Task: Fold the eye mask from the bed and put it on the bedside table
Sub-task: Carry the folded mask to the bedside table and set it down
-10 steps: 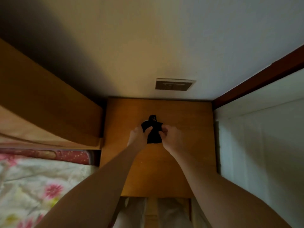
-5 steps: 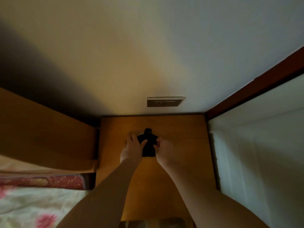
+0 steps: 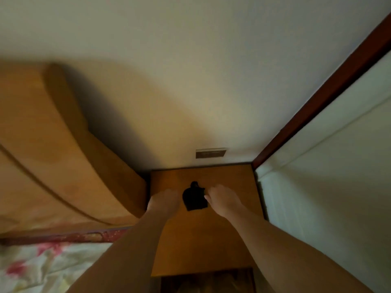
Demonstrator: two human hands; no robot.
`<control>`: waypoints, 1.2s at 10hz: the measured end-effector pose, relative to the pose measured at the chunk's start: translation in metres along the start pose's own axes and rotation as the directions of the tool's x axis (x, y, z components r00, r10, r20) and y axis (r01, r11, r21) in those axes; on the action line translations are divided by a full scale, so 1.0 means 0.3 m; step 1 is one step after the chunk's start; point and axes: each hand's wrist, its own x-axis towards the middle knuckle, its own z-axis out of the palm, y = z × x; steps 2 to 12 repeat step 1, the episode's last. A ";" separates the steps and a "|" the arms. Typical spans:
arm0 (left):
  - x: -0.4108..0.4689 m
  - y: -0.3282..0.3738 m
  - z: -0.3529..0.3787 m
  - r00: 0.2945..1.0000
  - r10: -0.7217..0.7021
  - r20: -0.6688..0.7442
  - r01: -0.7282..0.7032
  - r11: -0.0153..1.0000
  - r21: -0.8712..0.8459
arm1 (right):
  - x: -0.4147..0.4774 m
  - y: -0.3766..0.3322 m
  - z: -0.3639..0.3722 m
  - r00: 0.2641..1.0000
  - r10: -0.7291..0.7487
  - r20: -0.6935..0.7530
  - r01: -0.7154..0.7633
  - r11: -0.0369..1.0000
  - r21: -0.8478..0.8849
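Observation:
The black eye mask (image 3: 194, 198) lies folded into a small bundle on the wooden bedside table (image 3: 201, 240), toward its far end. My left hand (image 3: 164, 200) hovers just left of the mask with a gap of bare wood between them, and it holds nothing. My right hand (image 3: 220, 198) is on the mask's right side, with its fingertips at the mask's edge and no grip that I can see. Both hands are blurred by motion.
A wooden headboard (image 3: 63, 155) rises on the left, above a floral bedspread (image 3: 42, 267). A wall plate (image 3: 210, 153) sits on the wall just beyond the table. A white panel with a dark red frame (image 3: 328, 187) closes off the right side.
Both hands have let go of the mask and spread apart, the left one further. The mask now rests on the table. The view has tilted up toward the wall.

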 end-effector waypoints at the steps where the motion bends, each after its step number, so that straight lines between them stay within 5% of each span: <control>1: -0.160 -0.013 -0.103 0.996 0.091 -0.018 -0.091 0.996 -0.024 | -0.141 -0.058 -0.115 0.999 0.013 -0.050 -0.011 0.999 0.031; 12: -0.160 -0.013 -0.103 0.996 0.091 -0.018 -0.091 0.996 -0.024 | -0.141 -0.058 -0.115 0.999 0.013 -0.050 -0.011 0.999 0.031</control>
